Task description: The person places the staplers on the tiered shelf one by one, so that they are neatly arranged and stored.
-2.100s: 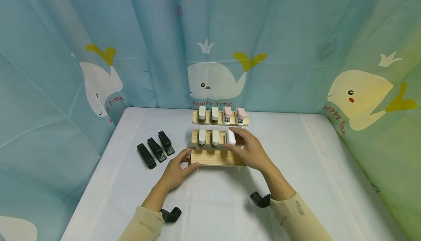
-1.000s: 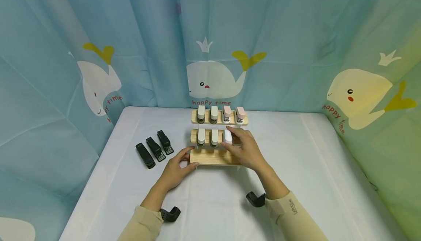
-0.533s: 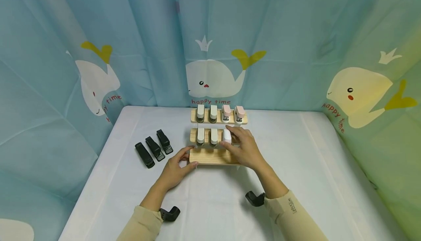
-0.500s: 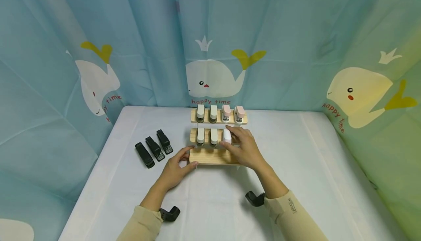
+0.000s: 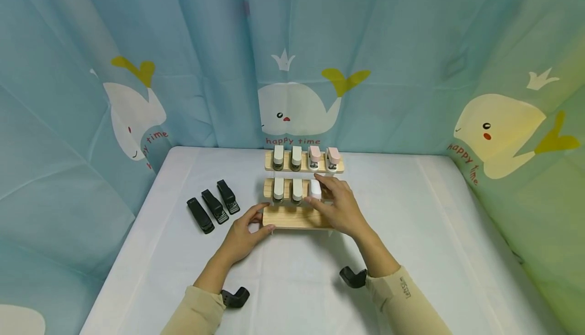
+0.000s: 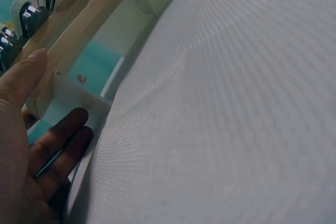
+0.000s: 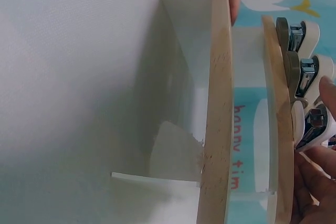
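Note:
A three-tier wooden display rack (image 5: 297,218) stands on the white table. My left hand (image 5: 241,237) grips the left end of its lowest board, thumb on the top edge and other fingers beneath. My right hand (image 5: 343,207) pinches a small white stapler (image 5: 315,189) on the middle board, fingers behind and thumb in front. In the right wrist view, this white stapler (image 7: 314,125) has its base at the board. Two cream staplers stand to its left, one at the end (image 5: 279,189) and one beside it (image 5: 297,190). The lowest board carries nothing.
On the top board stand two cream staplers (image 5: 278,157) and two pink staplers (image 5: 333,157). Several black staplers (image 5: 215,206) lie in a slanted row on the table left of the rack. A blue whale-print curtain (image 5: 219,71) hangs behind the table.
Early on, my right hand moved slightly left with the white stapler, closer to the cream ones. Since then both hands have stayed nearly still. My left hand kept its grip on the rack.

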### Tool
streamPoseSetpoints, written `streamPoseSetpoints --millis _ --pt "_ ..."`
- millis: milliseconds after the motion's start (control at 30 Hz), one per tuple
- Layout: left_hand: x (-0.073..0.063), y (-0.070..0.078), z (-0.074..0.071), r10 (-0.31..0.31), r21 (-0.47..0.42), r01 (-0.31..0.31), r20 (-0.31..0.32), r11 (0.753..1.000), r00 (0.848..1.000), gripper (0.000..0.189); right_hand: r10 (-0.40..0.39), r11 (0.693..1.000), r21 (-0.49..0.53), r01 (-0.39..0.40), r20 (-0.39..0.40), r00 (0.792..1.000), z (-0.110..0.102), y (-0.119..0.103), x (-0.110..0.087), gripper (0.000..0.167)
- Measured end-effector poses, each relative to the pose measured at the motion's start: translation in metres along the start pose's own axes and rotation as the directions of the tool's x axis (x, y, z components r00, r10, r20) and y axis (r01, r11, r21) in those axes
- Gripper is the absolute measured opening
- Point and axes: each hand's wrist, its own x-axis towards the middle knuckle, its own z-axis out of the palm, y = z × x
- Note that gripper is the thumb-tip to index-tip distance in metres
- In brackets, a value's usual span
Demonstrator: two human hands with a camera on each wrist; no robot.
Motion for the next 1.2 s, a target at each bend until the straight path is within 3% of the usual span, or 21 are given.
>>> streamPoseSetpoints --millis 200,600,900,1200 --pt "0.000 -0.001 0.000 0.009 0.006 -0.009 0.005 1.000 1.000 0.067 0.029 0.999 0.040 -0.029 0.003 1.000 -0.001 0.001 -0.002 0.074" --pt "-0.001 -0.003 0.000 -0.004 -0.006 0.004 0.002 1.000 1.000 0.065 0.029 0.976 0.217 -0.031 0.010 1.000 -0.005 0.003 -0.008 0.068" --pt "0.001 -0.004 0.000 0.002 0.000 -0.002 0.004 1.000 1.000 0.066 0.056 0.948 0.316 -0.034 -0.062 0.996 -0.013 0.011 -0.018 0.058" --pt "0.002 -0.005 0.000 0.016 0.004 -0.016 0.001 1.000 1.000 0.064 0.040 0.909 0.412 0.058 -0.226 0.973 -0.017 0.025 -0.029 0.047"
